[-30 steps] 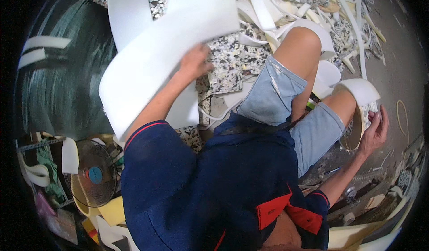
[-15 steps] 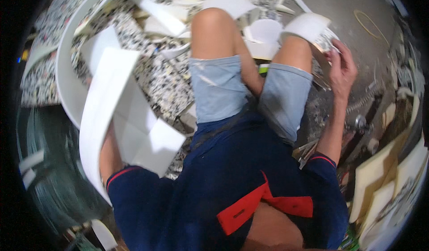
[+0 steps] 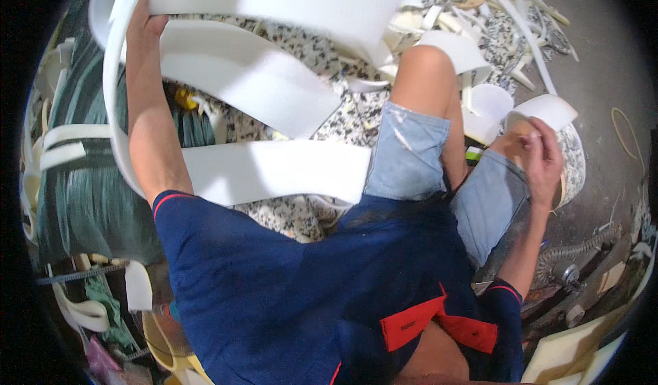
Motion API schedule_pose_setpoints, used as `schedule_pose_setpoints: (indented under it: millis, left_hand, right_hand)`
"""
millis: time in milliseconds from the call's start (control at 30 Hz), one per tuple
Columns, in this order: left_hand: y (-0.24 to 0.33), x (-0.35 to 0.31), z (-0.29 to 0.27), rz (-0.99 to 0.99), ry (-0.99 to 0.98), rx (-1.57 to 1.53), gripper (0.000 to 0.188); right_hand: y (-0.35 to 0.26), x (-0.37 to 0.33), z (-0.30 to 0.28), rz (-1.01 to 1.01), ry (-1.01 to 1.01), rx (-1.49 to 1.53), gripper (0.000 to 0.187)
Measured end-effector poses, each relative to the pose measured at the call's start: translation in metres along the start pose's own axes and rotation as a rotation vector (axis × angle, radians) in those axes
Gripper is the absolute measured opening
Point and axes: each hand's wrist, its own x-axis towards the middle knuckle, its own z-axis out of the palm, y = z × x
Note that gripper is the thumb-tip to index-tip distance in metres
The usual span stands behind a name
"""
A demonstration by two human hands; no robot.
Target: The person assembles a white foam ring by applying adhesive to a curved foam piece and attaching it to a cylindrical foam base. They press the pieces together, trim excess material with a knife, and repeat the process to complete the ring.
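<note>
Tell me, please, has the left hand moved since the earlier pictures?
Yes: the left hand has gone up and outward with the white foam strip, away from the left knee.

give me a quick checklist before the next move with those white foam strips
1. Left hand grips the long white foam strip: ok.
2. Strip free of the other strips: cannot tell, several overlap.
3. Right hand holds the short curved white piece: ok.
4. Floor around the knees free of offcuts: not ok, scraps lie all about.
5. Far end of the long strip in sight: cannot tell.
</note>
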Motion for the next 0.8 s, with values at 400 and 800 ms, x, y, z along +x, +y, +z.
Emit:
schedule_pose_setpoints:
  millis: [400, 800]
  left_hand:
    - [-0.089, -0.065, 0.065, -0.183, -0.314, -0.369, 0.053]
    - [-0.175, -0.111, 0.099, -0.416, -0.519, -0.503, 0.066]
  right_hand:
    - [-0.017, 0.002, 0.038, 0.012, -0.075, -0.025, 0.02]
    - [-0.029, 0.011, 0.095, 0.581, -0.399, 0.659, 0.056]
